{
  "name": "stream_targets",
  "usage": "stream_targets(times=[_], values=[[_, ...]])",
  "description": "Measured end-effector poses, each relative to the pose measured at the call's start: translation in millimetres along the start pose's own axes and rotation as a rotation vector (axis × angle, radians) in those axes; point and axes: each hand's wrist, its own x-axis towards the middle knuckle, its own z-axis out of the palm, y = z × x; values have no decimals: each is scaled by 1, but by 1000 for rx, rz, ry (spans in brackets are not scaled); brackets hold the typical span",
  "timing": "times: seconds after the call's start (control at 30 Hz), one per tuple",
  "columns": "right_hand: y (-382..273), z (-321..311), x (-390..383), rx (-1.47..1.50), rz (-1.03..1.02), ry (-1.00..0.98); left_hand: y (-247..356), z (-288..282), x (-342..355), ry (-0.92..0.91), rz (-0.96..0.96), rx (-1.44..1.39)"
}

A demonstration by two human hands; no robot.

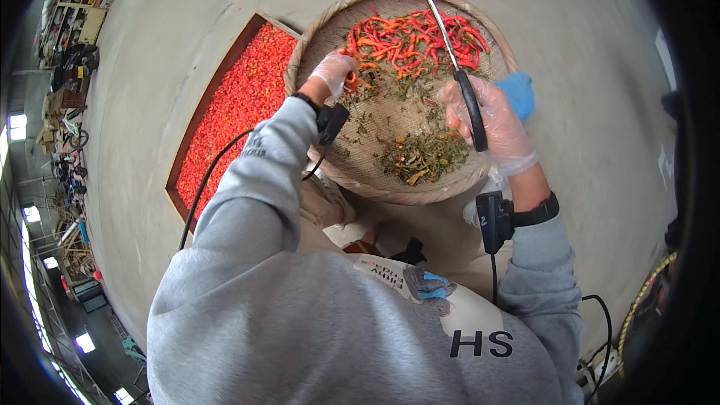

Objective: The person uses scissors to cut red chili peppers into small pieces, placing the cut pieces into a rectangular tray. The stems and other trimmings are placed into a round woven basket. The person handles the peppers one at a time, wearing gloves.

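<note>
hidden: near rim of the basket [390, 196] sits behind the person's lap; blade tips of the scissors [450, 49] too thin to tell if parted; blue thing [517, 94] half behind right hand.
left hand [334, 73]: gloved, fingers curled, pinching a chili [351, 82] at the basket's left edge.
right hand [491, 124]: gloved, clenched round the black scissor handle at the basket's right edge, blades pointing to the far rim.
chilies [412, 41]: red pile in the far half of the basket.
stems [420, 156]: green scraps, near half.
tray [196, 116]: left of basket, full of red pieces.
</note>
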Motion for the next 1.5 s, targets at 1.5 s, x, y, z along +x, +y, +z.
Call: stream_targets(times=[1.5], values=[[34,13,2,-791,30,-176,155,-114,-32,299,-646,-1603]])
